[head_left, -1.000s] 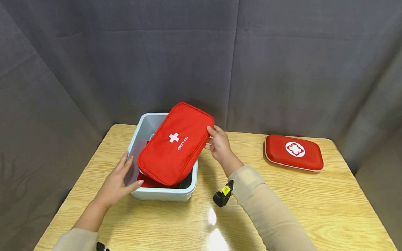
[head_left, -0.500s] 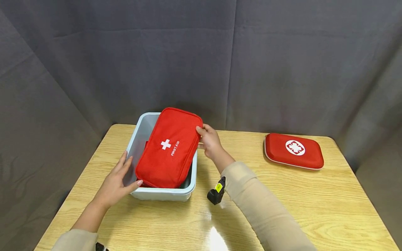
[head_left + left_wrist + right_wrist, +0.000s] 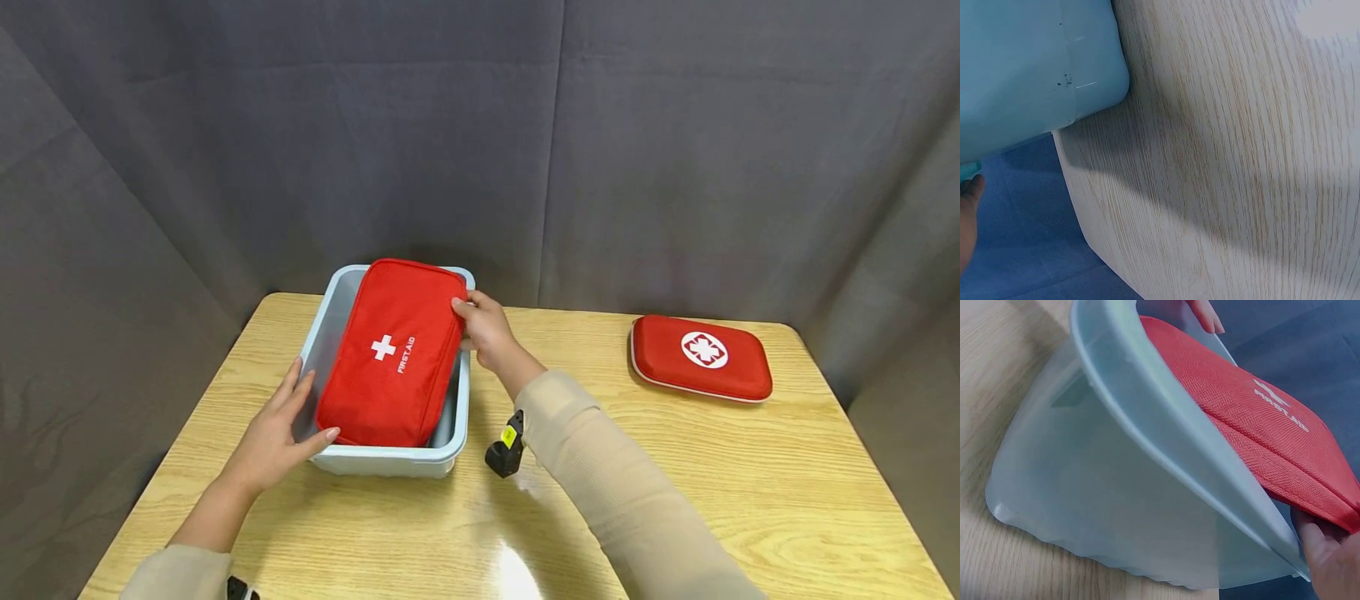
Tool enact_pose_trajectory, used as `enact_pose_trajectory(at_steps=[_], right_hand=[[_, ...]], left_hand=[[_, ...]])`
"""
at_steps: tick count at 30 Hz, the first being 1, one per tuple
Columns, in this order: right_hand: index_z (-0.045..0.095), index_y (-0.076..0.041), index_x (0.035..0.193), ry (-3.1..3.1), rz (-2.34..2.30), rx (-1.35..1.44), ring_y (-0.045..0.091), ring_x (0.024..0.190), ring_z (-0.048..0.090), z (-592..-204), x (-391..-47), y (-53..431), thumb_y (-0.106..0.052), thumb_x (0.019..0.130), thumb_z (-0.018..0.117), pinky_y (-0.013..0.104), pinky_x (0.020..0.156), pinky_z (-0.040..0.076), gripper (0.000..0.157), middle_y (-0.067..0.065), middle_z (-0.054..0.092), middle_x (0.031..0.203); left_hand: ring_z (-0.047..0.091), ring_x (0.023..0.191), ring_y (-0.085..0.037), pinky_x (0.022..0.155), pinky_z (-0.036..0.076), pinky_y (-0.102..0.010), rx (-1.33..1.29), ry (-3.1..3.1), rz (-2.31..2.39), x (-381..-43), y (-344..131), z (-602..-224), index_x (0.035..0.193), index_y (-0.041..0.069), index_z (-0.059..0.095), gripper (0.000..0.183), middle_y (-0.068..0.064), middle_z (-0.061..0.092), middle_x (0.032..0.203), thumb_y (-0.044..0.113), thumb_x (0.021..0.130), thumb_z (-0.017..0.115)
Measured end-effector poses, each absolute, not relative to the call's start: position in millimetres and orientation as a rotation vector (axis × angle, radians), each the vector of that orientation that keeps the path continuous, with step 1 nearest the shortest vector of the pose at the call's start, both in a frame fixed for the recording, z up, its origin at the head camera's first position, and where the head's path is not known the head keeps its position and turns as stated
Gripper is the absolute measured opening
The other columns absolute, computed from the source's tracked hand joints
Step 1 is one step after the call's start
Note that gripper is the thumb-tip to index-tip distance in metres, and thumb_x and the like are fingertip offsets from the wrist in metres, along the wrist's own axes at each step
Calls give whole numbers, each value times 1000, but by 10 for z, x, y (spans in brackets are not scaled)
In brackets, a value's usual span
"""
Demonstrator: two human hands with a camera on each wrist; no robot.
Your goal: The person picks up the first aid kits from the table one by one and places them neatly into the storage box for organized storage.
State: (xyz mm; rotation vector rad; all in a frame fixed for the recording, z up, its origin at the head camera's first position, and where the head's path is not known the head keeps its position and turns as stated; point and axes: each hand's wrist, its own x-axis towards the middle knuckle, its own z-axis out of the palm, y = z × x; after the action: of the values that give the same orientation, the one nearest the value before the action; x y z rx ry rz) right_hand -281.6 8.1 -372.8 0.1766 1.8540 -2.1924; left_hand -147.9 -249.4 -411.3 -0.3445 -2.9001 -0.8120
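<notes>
A red first aid pouch (image 3: 397, 358) with a white cross lies tilted inside a pale blue plastic bin (image 3: 375, 460); its far right corner is raised. My right hand (image 3: 486, 332) pinches that corner, thumb on top and fingers beneath, as the right wrist view shows at the hand (image 3: 1335, 559) beside the bin's rim. On the bin's near left corner rests my left hand (image 3: 272, 437), fingers spread along the left rim and thumb over the front one. What lies under the pouch is hidden.
A red hard-shell case (image 3: 701, 358) with a white round emblem lies on the wooden table (image 3: 637, 467) at the right. A grey curtain (image 3: 420, 142) hangs behind and at both sides. The bin stands near the table's far left part.
The right hand has moved left and brought the pouch lower into the bin, covering the red thing that showed beneath it. The left hand has stayed at the bin's corner.
</notes>
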Motion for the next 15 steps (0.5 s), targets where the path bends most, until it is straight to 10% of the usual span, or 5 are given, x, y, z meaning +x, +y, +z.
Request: enact_pose_trajectory(at_steps=[15], right_hand=[[45, -1, 119, 1899, -2022, 63, 20, 68, 52, -3661, -2881, -19, -12, 89, 45, 34, 58, 48, 31, 11, 50, 89]], left_hand=[[21, 123, -37, 83, 36, -54, -312, -2933, -839, -1467, -2449, -4086, 135, -1, 23, 81, -12, 9, 143, 38, 75, 62]])
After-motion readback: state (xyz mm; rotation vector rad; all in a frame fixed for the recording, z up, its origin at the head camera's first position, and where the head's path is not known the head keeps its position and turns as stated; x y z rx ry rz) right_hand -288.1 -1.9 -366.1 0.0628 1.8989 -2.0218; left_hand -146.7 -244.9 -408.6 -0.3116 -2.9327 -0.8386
